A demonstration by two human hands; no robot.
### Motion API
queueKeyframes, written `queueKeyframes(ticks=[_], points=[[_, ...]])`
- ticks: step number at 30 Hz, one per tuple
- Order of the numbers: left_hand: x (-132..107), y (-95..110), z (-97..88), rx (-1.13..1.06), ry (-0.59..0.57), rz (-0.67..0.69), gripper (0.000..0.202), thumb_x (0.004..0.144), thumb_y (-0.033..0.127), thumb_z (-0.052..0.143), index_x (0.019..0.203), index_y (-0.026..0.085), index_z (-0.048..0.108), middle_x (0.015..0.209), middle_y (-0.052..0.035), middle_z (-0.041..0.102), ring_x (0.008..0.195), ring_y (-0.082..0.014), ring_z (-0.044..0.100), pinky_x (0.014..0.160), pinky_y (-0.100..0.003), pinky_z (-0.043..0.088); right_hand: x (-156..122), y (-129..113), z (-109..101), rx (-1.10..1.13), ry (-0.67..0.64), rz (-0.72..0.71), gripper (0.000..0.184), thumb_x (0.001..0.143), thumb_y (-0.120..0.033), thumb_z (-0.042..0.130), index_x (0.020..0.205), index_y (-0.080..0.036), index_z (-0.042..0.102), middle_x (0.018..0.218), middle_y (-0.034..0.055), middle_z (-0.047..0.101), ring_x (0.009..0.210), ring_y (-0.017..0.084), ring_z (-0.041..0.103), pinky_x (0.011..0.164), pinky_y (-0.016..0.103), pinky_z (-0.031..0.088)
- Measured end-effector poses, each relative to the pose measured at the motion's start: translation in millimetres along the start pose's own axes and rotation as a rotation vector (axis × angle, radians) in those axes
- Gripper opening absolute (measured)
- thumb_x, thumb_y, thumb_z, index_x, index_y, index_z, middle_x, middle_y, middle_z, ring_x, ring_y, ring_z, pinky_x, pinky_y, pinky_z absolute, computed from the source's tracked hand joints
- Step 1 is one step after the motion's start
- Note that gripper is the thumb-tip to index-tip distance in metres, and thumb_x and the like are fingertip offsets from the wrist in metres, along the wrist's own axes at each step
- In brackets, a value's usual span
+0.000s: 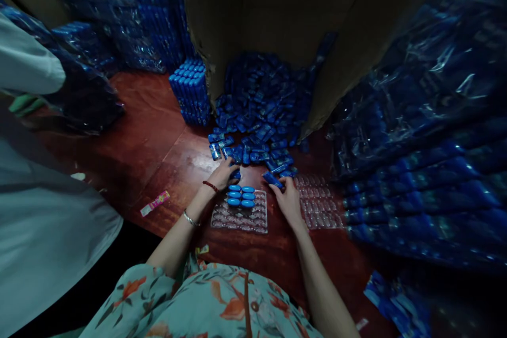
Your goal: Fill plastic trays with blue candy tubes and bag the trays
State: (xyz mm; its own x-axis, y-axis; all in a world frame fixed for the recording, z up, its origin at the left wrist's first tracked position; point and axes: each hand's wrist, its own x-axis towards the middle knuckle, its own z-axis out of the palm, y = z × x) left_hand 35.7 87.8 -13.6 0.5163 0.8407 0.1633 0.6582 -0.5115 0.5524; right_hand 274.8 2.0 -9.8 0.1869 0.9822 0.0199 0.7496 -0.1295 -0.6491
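My left hand (222, 173) is closed around a small dark blue container at the near edge of a loose pile of the same kind (257, 100); part of the container is hidden by the fingers. Between thumb and fingers, my right hand (288, 199) pinches another small blue container (273, 179), tilted. Between my hands lies a clear plastic tray (237, 221) with rows of moulded hollows. Several blue containers (241, 196) stand in rows at its far end, their light blue ends facing up.
A large cardboard box (277, 5) stands open behind the pile. To its left is a neat block of blue containers (190, 92). More clear trays (319, 203) lie at the right, beside plastic-wrapped blue stacks (420, 169). A person in pale clothing (43, 211) is close on the left.
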Motion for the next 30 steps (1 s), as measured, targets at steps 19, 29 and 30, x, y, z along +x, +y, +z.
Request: queueKeyframes(ticks=[19, 29, 30], points=[[-169, 73, -10.1, -0.073, 0.541, -0.218, 0.02, 0.087, 0.016, 0.051, 0.105, 0.018, 0.058, 0.094, -0.005, 0.064, 0.087, -0.0149, 0.063, 0.079, -0.027, 0.053, -72, -35, -22, 0.119, -0.119, -0.598, 0.026, 0.09, -0.021, 0.048, 0.115, -0.022, 0.053, 0.095, 0.0064, 0.062, 0.089, 0.019, 0.06, 0.082, 0.034, 0.051], [-149, 46, -22.4, 0.213, 0.296, 0.07, 0.036, 0.09, 0.01, 0.041, 0.122, 0.02, 0.053, 0.111, -0.0114, 0.06, 0.1, -0.0183, 0.057, 0.084, -0.033, 0.052, -73, -53, 24, 0.008, -0.091, -0.736, 0.028, 0.09, -0.013, 0.04, 0.112, -0.016, 0.057, 0.091, 0.0096, 0.062, 0.086, 0.02, 0.06, 0.079, 0.031, 0.052], [-147, 44, -25.6, 0.23, 0.269, 0.089, 0.036, 0.09, 0.011, 0.04, 0.123, 0.019, 0.052, 0.11, -0.0114, 0.061, 0.097, -0.0183, 0.057, 0.082, -0.033, 0.052, -72, -55, 23, -0.057, -0.125, -0.742, 0.03, 0.09, -0.011, 0.038, 0.112, -0.015, 0.057, 0.09, 0.0101, 0.061, 0.086, 0.02, 0.059, 0.078, 0.031, 0.051]])
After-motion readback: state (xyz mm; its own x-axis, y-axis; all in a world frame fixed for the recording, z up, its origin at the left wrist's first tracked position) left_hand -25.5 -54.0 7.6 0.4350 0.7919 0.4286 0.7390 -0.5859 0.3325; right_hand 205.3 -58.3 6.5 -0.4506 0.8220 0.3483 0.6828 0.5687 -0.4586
